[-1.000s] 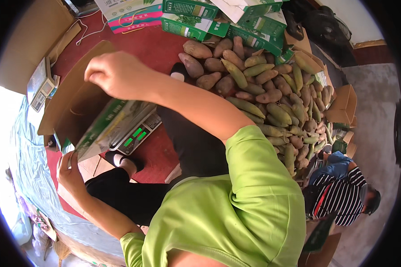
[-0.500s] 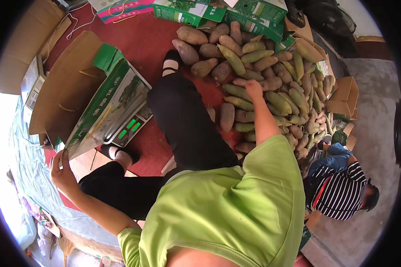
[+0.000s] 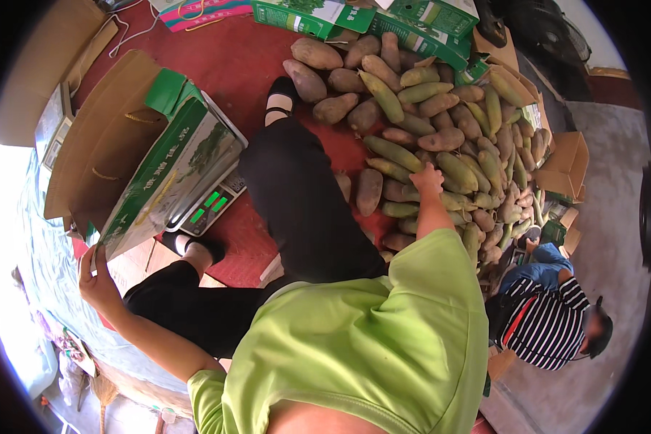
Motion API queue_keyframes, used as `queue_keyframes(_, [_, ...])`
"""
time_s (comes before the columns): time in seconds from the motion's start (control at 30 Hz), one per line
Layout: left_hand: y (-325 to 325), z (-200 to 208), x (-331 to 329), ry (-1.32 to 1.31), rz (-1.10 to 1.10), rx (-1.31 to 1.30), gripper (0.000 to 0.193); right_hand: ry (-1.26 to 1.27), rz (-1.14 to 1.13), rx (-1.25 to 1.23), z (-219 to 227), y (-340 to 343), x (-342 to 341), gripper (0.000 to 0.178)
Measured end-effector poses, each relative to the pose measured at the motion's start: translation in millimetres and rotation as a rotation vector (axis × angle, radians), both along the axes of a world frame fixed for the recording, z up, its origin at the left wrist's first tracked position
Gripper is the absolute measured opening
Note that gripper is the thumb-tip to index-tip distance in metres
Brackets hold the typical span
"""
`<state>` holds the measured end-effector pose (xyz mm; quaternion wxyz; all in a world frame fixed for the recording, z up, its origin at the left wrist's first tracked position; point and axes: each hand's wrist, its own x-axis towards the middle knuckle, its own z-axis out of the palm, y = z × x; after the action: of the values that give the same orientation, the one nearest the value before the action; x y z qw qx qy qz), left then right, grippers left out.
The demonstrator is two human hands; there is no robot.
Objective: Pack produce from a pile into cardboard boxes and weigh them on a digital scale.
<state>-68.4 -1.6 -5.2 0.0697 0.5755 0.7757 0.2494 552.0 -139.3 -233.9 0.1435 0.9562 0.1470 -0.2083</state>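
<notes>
Fingers (image 3: pixel 100 259) of the left hand (image 3: pixel 98 288) are pinched narrow on the near corner of the green-and-white carton (image 3: pixel 159 177), and across on the other side the right hand (image 3: pixel 428 179) is down on the heap of tubers (image 3: pixel 445 139), fingers bent over the green ones; whether they have closed round one, I cannot tell from here. The carton stands open and tilted on the scale (image 3: pixel 228 194), its tall brown flap (image 3: pixel 98 137) spread to the left with yellow cord loops on it, a small green flap (image 3: pixel 168 92) folded up at the far end. Two displays glow green on the scale, just beside the carton's lower edge. And what a heap: long green tubers, plump brownish-pink ones, all piled on the right over the red floor covering (image 3: pixel 217 61), with a few lying apart at its near-left edge. Between carton and heap comes a bent knee in black trousers (image 3: pixel 311 210). More green cartons (image 3: pixel 427 29) crowd the far end of the pile, a dark fan (image 3: pixel 546 36) behind them, and over on the right a co-worker in a striped top (image 3: pixel 550 329) leans beside the heap.
</notes>
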Motion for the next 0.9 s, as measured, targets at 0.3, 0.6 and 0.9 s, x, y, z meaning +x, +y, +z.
queue_keyframes(0.3, [0.8, 10.4, 12.2, 0.008, 0.043, -0.02, 0.012, -0.01, 0.109, 0.564, -26.7, -11.4, 2.9, 0.049])
queue_keyframes(0.6, [-1.3, 19.4, 24.8, 0.001, -0.033, 0.0, 0.011, 0.305, 0.065, 1.352, -28.8, 63.7, -19.5, 0.039])
queue_keyframes(0.9, [-3.9, 25.9, 21.8, 0.01, -0.079, 0.054, 0.009, 0.261, 0.474, 1.317, 39.2, 133.3, -63.0, 0.034])
